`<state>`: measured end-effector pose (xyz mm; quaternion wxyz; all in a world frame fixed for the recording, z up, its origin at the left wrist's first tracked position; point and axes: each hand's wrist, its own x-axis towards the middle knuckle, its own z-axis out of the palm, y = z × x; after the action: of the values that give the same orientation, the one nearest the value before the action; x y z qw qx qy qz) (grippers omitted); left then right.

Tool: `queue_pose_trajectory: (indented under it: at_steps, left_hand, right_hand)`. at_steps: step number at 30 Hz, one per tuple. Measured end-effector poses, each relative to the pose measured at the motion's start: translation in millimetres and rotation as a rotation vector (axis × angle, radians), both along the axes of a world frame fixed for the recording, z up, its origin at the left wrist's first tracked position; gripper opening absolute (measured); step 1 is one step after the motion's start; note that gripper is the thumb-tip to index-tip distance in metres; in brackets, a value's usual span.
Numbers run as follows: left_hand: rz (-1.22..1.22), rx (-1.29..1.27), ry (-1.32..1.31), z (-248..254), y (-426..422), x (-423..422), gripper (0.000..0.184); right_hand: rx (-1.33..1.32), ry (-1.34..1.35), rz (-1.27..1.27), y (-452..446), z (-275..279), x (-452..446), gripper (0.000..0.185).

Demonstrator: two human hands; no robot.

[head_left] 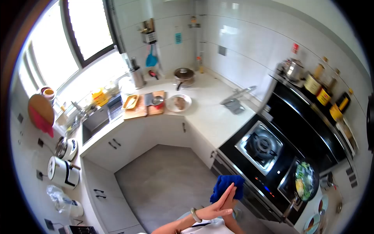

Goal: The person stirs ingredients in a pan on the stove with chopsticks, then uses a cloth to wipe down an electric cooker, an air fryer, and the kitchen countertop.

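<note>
Blue cloth (223,182) at the hands.
Left hand (221,203) straight-fingered, right hand (231,205) partly hidden; cannot tell either grip. Frying pan (316,177) on stove (234,151), handle reaching front edge.

The left hand (216,208) covers much of the right hand (233,204), so I can't make out how those fingers lie, and both mask part of the blue cloth (221,186). The bottle labels (324,96) are too blurred to read; the bottom edge cuts off a black appliance (81,229).
</note>
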<state>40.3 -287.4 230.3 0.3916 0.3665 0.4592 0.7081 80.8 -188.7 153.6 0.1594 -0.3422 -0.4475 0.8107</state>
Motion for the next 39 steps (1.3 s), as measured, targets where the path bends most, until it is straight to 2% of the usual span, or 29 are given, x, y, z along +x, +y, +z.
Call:
queue_pose_trajectory:
  at_steps: [4,7,8,9,11,12,13,15,17,19,23,25,27,31,33,35,37,39]
  left_hand:
    - [0.268,-0.122,0.177,1.1,-60.9,-34.0,0.096]
    - [0.433,-0.182,0.179,-0.7,-106.7,-61.2,0.096]
    - [0.561,-0.203,0.249,7.4,-124.4,-68.3,0.083]
    - [0.591,-0.200,0.243,4.1,-140.9,-77.1,0.083]
    - [0.606,-0.234,0.113,-1.9,-181.2,-97.3,0.064]
    - [0.740,-0.300,0.134,-3.6,-196.9,-104.5,0.045]
    - [0.758,-0.302,0.135,-10.1,-216.1,-116.3,0.045]
    - [0.847,-0.426,0.038,-16.2,-259.1,-141.8,0.040]
    - [0.975,-0.445,0.032,-19.2,-297.2,-172.8,0.035]
    - [1.093,-0.493,-0.085,-34.6,-337.6,-195.9,0.035]
    - [1.285,-0.601,-0.143,-12.6,-413.4,-229.7,0.033]
    - [1.460,-0.484,-0.185,-15.0,-441.0,-239.7,0.029]
    - [1.585,-0.401,-0.265,-24.6,-472.9,-243.8,0.028]
    - [1.670,-0.454,-0.352,-48.7,-534.8,-254.9,0.030]
    - [1.610,-0.432,-0.570,-76.1,-576.8,-266.2,0.059]
    - [1.590,-0.440,-0.572,-108.1,-619.6,-287.9,0.055]
    - [1.551,-0.522,-0.470,-126.8,-674.1,-320.7,0.030]
    - [1.471,-0.569,-0.399,-105.7,-725.8,-370.1,0.029]
  right_hand:
    - [0.147,0.023,0.205,-49.7,10.3,-64.5,0.045]
    - [0.456,0.132,0.363,-82.2,15.9,-114.3,0.040]
    - [0.584,0.223,0.385,-94.1,15.9,-134.1,0.037]
    - [0.589,0.228,0.415,-103.8,23.3,-157.0,0.037]
    - [0.725,0.357,0.492,-125.7,40.1,-206.6,0.030]
    - [0.642,0.280,0.535,-131.7,26.0,-228.2,0.025]
    - [0.753,0.294,0.533,-142.0,14.0,-255.1,0.031]
    - [0.566,-0.037,0.739,-165.3,4.2,-300.6,0.038]
    - [0.520,-0.006,0.770,-210.0,-9.5,-350.9,0.039]
    - [0.460,0.016,0.815,-254.9,-25.1,-401.3,0.042]
    - [0.325,0.048,1.018,-364.8,-26.0,-490.4,0.040]
    - [0.376,0.057,1.100,-413.1,-31.4,-531.7,0.040]
    - [0.384,0.080,1.093,-462.3,-13.5,-564.3,0.038]
    - [0.371,0.188,0.966,-529.3,19.2,-611.0,0.037]
    - [0.404,0.235,0.890,-558.1,18.7,-633.7,0.038]
    - [0.513,0.370,0.809,-576.1,18.1,-650.5,0.037]
    - [0.734,0.522,0.632,-596.5,-2.3,-671.6,0.032]
    - [0.606,0.500,0.600,-614.6,3.4,-679.9,0.030]
